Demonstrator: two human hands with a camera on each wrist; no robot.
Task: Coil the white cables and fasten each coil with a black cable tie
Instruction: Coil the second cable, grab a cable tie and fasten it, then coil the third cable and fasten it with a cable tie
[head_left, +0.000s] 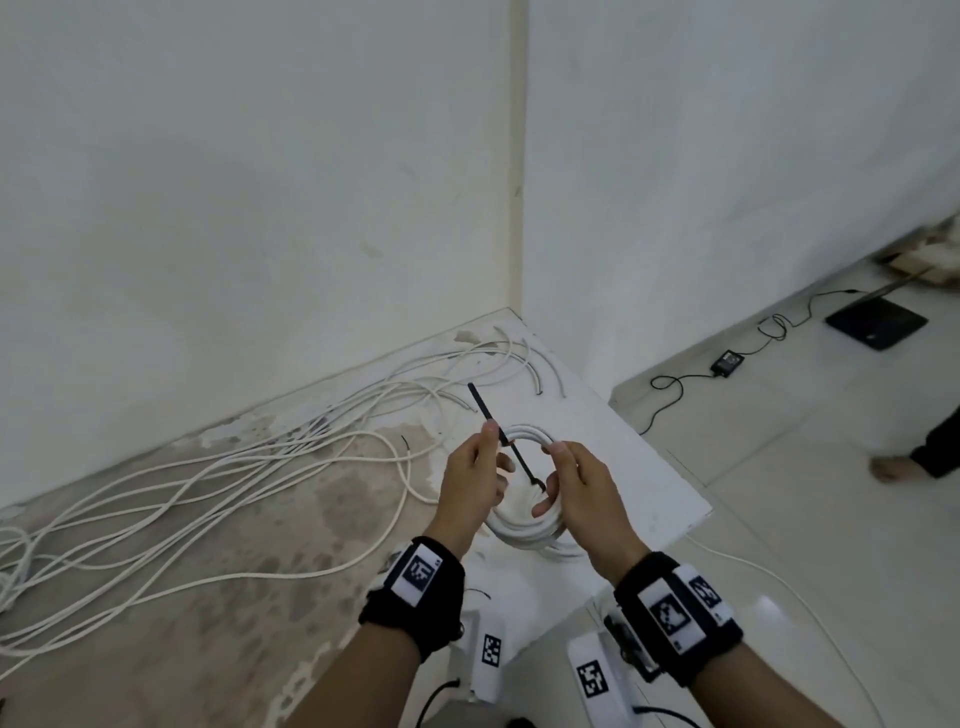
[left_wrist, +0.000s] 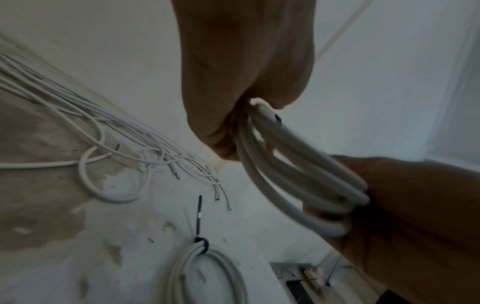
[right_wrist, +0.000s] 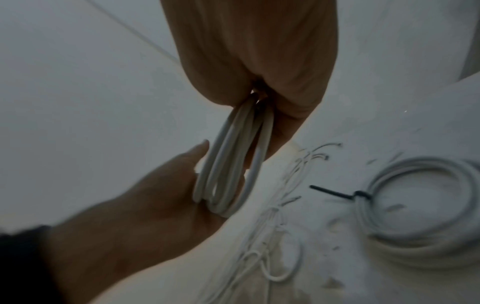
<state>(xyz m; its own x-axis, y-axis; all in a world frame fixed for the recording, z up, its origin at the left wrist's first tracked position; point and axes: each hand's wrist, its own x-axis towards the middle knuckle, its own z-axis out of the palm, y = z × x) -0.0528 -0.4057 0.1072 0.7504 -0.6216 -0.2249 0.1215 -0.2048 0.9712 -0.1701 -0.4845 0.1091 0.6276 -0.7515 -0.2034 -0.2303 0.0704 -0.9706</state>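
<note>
Hands at centre frame are holding a freshly wound coil (head_left: 524, 441) of white cable above the worktop (head_left: 613, 441), and I am steering them through the tying step. My left hand (head_left: 470, 480) is pinching a black cable tie (head_left: 506, 441) near its upper end, its fingers curled through the coil's left side; my right hand (head_left: 576, 480) is clenched round the opposite side, keeping the turns bunched. The cable looks light but springy, I judge, so loosening either grip would let the loops fan apart; the best hold is across all the turns together, right beside where the tie passes. The tie itself seems thin and slick, easiest to feed by its tip. A finished coil (right_wrist: 420, 207), already tied, is lying at lower right of the right wrist view, and loose cables (head_left: 156, 509) are sprawling across the lower left.
</note>
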